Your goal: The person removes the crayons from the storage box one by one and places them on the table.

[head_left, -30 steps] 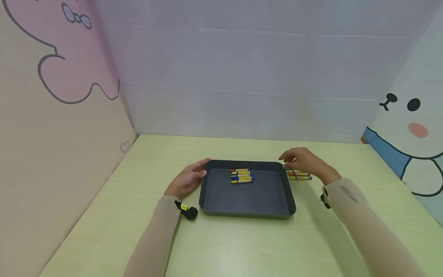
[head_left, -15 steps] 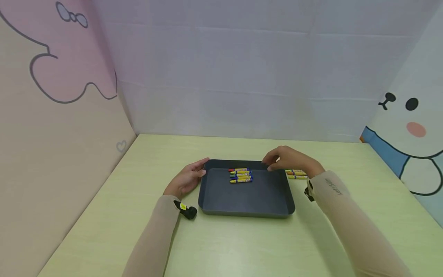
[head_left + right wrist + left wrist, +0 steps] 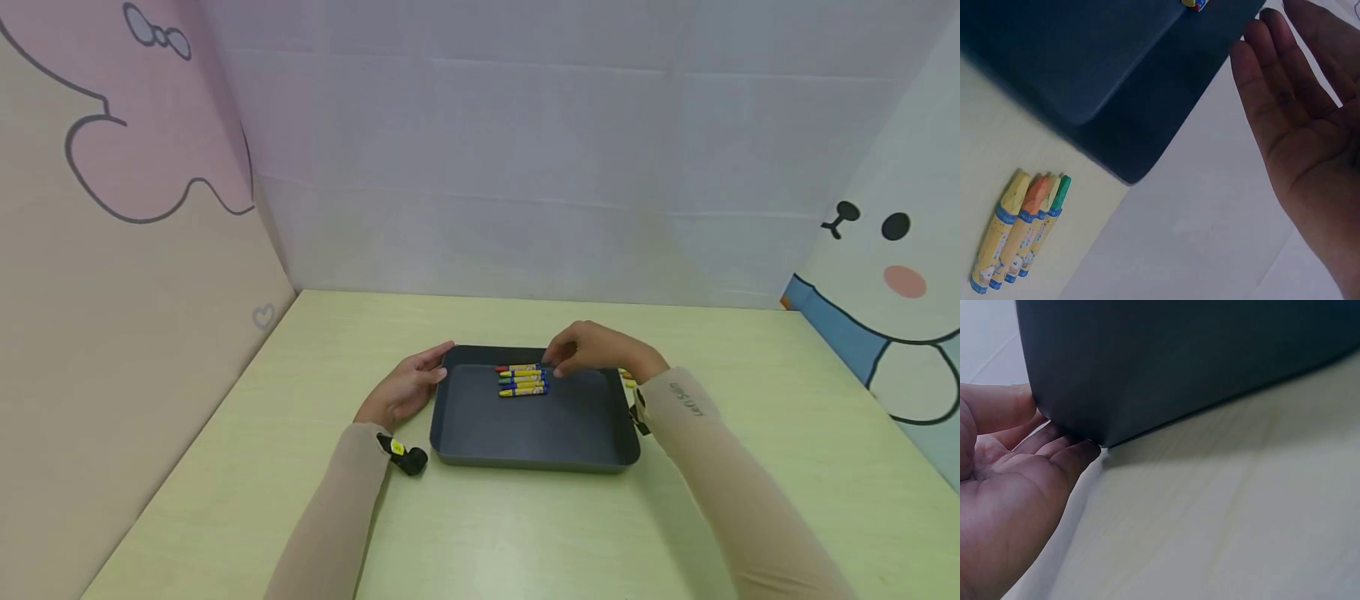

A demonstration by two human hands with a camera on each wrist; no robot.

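Note:
A dark grey rectangular tray (image 3: 534,433) lies on the table, with several crayons (image 3: 523,379) side by side in it: red, yellow, green and blue tips show. At the tray's back left corner my left hand (image 3: 403,387) holds the edge, thumb at the side and fingers round the corner, as the left wrist view shows too. My right hand (image 3: 596,348) hovers over the back right part, thumb and forefinger apart, fingertips just beside the crayons' right ends. No crayon shows between them. In the right wrist view its fingers (image 3: 1275,87) reach out long.
More crayons (image 3: 1016,231), yellow, orange and green, lie on the pale table (image 3: 487,533) right of the tray, mostly behind my right wrist in the head view. A grey wall cloth (image 3: 480,183) stands behind, with printed side panels left and right.
My right hand has moved left, from above the crayons beside the tray to those inside it. The left hand stays at the corner; the tray has hardly moved.

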